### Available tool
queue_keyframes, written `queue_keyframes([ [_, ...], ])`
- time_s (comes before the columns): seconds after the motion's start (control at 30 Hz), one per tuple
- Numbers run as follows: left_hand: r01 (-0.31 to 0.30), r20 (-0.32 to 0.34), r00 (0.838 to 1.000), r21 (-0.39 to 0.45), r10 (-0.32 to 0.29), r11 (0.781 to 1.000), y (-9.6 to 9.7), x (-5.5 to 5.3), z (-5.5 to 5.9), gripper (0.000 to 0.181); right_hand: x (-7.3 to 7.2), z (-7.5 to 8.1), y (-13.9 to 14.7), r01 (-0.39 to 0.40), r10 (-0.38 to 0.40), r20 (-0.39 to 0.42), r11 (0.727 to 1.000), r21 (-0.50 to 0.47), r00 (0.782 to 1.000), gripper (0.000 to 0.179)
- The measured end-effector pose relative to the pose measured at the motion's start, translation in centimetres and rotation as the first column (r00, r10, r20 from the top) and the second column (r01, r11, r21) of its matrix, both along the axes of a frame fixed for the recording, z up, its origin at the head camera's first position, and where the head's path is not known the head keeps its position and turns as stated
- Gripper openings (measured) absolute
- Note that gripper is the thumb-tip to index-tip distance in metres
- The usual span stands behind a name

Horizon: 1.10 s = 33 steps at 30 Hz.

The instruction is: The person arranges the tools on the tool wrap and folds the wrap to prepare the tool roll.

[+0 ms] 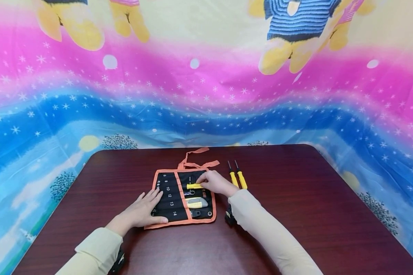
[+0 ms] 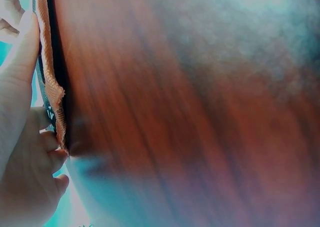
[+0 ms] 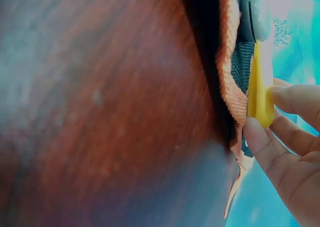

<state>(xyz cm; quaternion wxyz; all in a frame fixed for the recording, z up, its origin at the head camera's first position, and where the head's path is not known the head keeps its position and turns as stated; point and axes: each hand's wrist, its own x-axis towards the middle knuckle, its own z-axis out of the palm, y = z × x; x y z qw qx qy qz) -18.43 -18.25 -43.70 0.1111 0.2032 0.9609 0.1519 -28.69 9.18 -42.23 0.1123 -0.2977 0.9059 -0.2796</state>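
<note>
A black tool roll (image 1: 172, 183) with orange trim lies unrolled on the table. My left hand (image 1: 141, 210) rests on its left part, fingers spread, the thumb along the near edge. Between thumb and fingers, my right hand (image 1: 215, 182) pinches a yellow-handled screwdriver (image 1: 192, 186), which lies across the right-hand pockets. Its shaft is hidden; the right wrist view shows the yellow handle (image 3: 260, 97) at the fingertips. Nearer me, a utility knife (image 1: 197, 202) with a grey and yellow body sits in a pocket. A small dark tool (image 1: 195, 213) is tucked below it.
Two yellow-handled screwdrivers (image 1: 236, 175) lie side by side on the dark red table (image 1: 296, 198), right of the roll. Orange tie straps (image 1: 196, 158) trail from its far edge. A colourful printed curtain (image 1: 206, 84) hangs behind the table.
</note>
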Motion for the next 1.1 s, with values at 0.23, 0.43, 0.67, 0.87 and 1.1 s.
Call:
queue_keyframes([
  [0.23,0.000,0.007,1.000,0.016,0.000,1.000,0.1,0.1,0.2,0.099,-0.3,-0.2,-0.3,-0.015,0.016,-0.019,0.999,0.045,1.000,0.021],
  [0.43,-0.004,0.004,1.000,0.008,0.004,1.000,0.1,0.1,0.1,0.099,-0.3,-0.1,-0.6,-0.019,0.018,0.006,0.998,0.054,1.000,0.018],
  [0.67,0.003,-0.005,1.000,0.003,-0.003,1.000,0.0,0.0,0.0,0.099,-0.2,-0.1,-0.9,-0.037,0.036,0.017,0.996,0.076,0.999,0.008],
  [0.87,0.003,-0.009,1.000,0.004,-0.003,1.000,0.1,0.0,0.0,0.099,-0.3,0.0,-1.0,-0.079,0.081,-0.013,0.991,0.106,0.997,0.012],
  [1.1,0.009,-0.009,1.000,0.012,-0.009,1.000,0.1,0.1,0.1,0.098,-0.4,0.0,-1.1,-0.088,0.090,-0.026,0.992,0.092,0.996,0.019],
])
